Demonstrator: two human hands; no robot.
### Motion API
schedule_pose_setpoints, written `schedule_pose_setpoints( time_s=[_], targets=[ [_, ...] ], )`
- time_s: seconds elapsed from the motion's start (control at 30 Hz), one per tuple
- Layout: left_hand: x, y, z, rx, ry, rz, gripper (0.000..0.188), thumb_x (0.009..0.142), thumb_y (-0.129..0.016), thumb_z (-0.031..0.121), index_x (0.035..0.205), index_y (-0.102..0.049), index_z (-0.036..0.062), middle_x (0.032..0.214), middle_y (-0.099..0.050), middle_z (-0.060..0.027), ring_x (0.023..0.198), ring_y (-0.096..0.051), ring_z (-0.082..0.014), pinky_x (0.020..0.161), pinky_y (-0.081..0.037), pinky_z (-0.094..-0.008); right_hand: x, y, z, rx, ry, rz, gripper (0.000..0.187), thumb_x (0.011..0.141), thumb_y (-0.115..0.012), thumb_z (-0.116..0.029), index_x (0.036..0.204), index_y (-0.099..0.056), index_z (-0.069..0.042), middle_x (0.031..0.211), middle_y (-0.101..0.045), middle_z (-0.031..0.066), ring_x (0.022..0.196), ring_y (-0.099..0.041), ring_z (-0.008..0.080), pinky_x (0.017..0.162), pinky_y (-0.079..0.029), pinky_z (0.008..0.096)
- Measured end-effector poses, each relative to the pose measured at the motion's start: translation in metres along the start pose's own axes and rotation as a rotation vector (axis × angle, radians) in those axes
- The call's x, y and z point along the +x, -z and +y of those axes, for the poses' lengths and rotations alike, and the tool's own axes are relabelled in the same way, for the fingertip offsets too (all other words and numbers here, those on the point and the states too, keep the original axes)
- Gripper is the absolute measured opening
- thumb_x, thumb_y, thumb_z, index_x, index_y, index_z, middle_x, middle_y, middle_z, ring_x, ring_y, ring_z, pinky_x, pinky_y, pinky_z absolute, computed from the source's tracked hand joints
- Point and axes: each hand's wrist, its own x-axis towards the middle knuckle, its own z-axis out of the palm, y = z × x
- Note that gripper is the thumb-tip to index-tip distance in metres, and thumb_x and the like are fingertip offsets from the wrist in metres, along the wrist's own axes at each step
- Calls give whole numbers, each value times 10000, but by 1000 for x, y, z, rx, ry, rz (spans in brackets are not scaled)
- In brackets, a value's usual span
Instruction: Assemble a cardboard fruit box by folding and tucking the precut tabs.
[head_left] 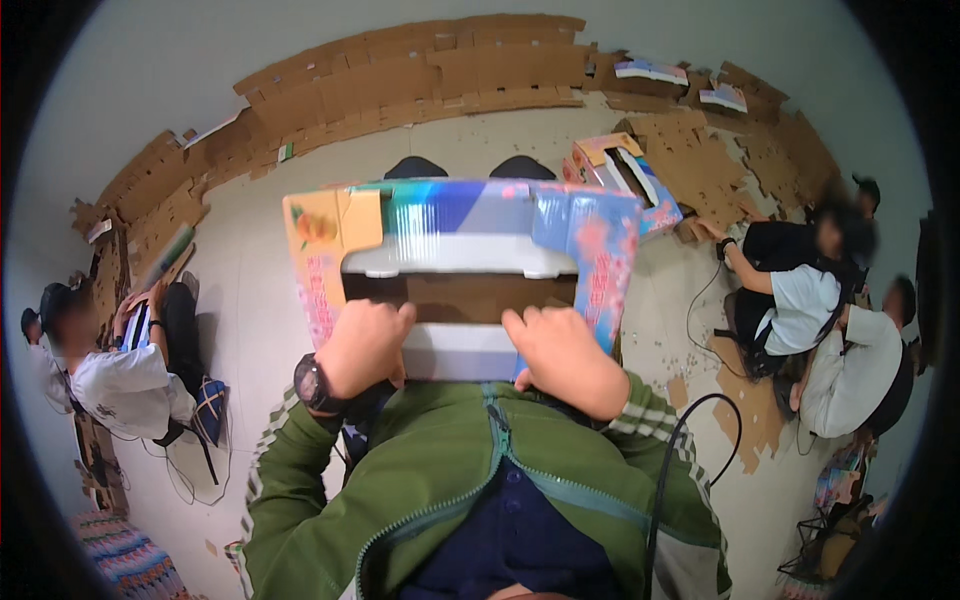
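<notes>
A printed cardboard box (460, 215), coloured in orange, blue, white and pink with fruit and blossom pictures, is in front of my body. A long opening in its upper face shows the plain brown inside. My left hand (365, 345), with a dark watch on the wrist, is closed over the near edge at the left. At the right of the same edge my right hand (570, 358) grips the box too, thumb toward the opening. Some fingers of both hands are hidden behind the cardboard.
A similar box (630, 180) stands on the floor beyond at the right. Brown cardboard sheets (410, 75) line the walls. People sit at the left (125, 375) and right (800, 300). A black cable (662, 480) loops by my right arm; scraps (680, 405) lie nearby.
</notes>
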Motion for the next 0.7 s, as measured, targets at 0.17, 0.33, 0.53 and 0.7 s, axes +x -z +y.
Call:
schedule_pose_setpoints(
  time_s=[0.17, 0.33, 0.53, 0.7],
  targets=[
    [-20, -9, 3, 41, -74, 62, 396, 618, -844, 283, 863, -654, 36, 739, -662, -153, 761, -681, -319, 665, -525, -417, -15, -3, -26, -114, -12, -29, 347, 670, -807, -255, 820, -602, -18, 705, -664, 127, 657, -679, 302, 614, -523, 389],
    [-18, -22, 1, -132, -53, -14, 400, 682, -794, 203, 1022, -693, 20, 859, -684, -173, 888, -671, -356, 791, -534, -431, -13, -5, -30, -89, -21, -57, 29, 722, -681, -44, 736, -669, -22, 715, -671, 160, 663, -678, 324, 631, -540, 404],
    [-21, -27, 1, -350, 23, -194, 436, 723, -698, 99, 1149, -661, 10, 980, -691, -206, 989, -650, -379, 851, -520, -433, -16, 2, -25, 98, -21, -142, 188, 727, -612, 12, 906, -668, 19, 754, -669, 204, 721, -675, 374, 673, -550, 455],
    [-21, -32, 1, -444, 44, -218, 484, 702, -659, 52, 1186, -659, 34, 994, -686, -224, 974, -648, -401, 829, -523, -442, -6, 3, -18, 348, 22, -223, 322, 669, -595, 35, 987, -643, 60, 836, -669, 241, 773, -670, 392, 667, -538, 464]
  ],
)
